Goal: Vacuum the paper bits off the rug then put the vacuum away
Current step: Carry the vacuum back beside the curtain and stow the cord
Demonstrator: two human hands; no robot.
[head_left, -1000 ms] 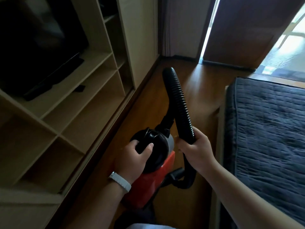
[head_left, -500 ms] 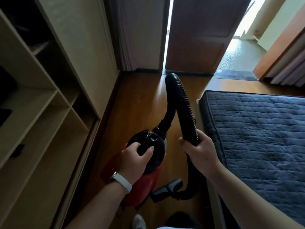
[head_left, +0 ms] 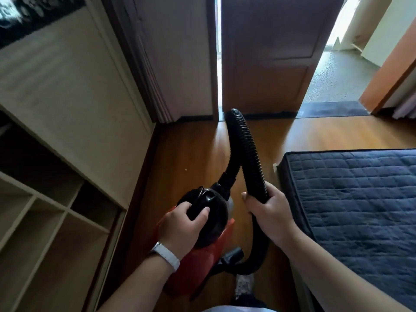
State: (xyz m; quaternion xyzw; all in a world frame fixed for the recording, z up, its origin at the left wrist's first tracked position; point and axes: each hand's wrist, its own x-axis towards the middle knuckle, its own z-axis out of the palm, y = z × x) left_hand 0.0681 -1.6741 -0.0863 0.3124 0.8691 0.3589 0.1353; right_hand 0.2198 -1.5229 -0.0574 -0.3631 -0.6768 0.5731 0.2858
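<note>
I carry a red vacuum (head_left: 202, 264) with a black top above the wooden floor. My left hand (head_left: 180, 228) grips the black handle on its top. My right hand (head_left: 267, 212) is wrapped round the black ribbed hose (head_left: 245, 145), which loops up ahead of me and back down to the vacuum. The black nozzle (head_left: 231, 255) hangs low beside the red body. The dark blue quilted rug (head_left: 360, 203) lies on the floor to my right. A tiny white speck (head_left: 185, 169) sits on the bare floor ahead.
A light wooden shelf unit (head_left: 56, 199) runs along my left. Ahead stand a curtain (head_left: 180, 52), a brown door (head_left: 270, 52) and an open doorway (head_left: 333, 75) with a dark mat. A strip of wooden floor (head_left: 191, 154) lies between shelves and rug.
I have moved forward and turned right: the television has left the view, the door and doorway are nearer. Both hands keep the same hold on the vacuum and hose.
</note>
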